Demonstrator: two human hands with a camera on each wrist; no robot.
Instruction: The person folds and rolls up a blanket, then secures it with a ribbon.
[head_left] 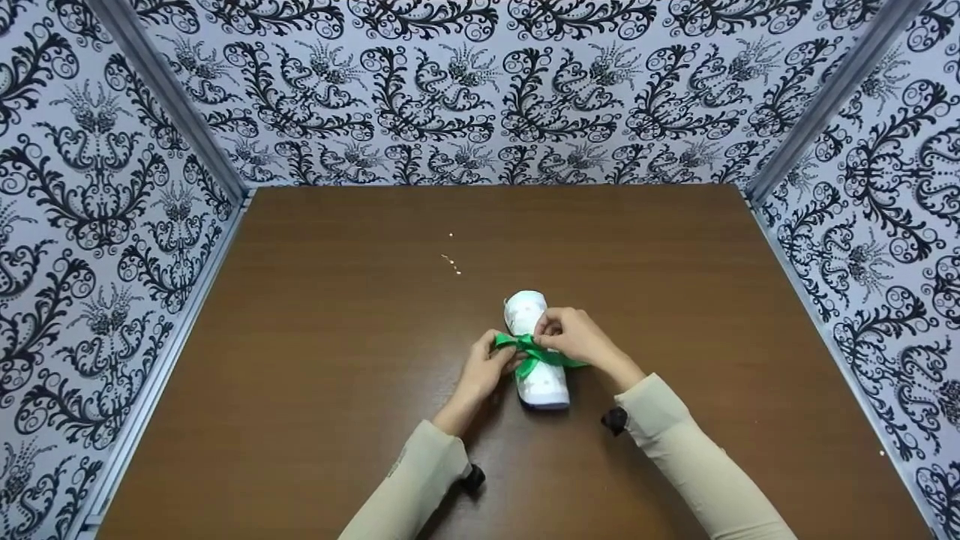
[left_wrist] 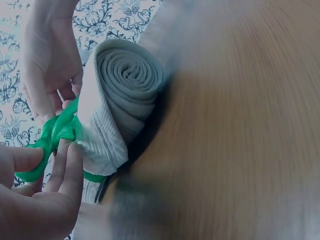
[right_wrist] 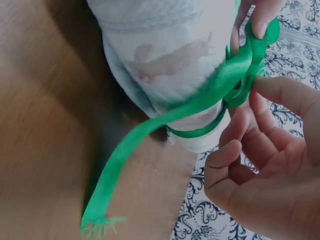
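A white rolled towel (head_left: 543, 386) with faint printed patches lies on the table, its spiral end (left_wrist: 131, 70) facing the left wrist camera. Around its middle runs a green ribbon (right_wrist: 200, 102), looped into a bow on top. My left hand (head_left: 486, 365) pinches a loop of the ribbon between thumb and fingers at the towel's left side. On the other side, my right hand (head_left: 576, 335) pinches the ribbon near the knot with thumb and forefinger. One frayed ribbon tail (right_wrist: 102, 200) hangs down to the right of the roll. The knot itself is partly hidden by fingers.
The brown wooden table (head_left: 337, 337) surrounds the towel. Small pale specks (head_left: 451, 262) lie farther back on it. Patterned black-and-white walls (head_left: 465, 90) stand at the back and both sides, with grey metal rails along the edges.
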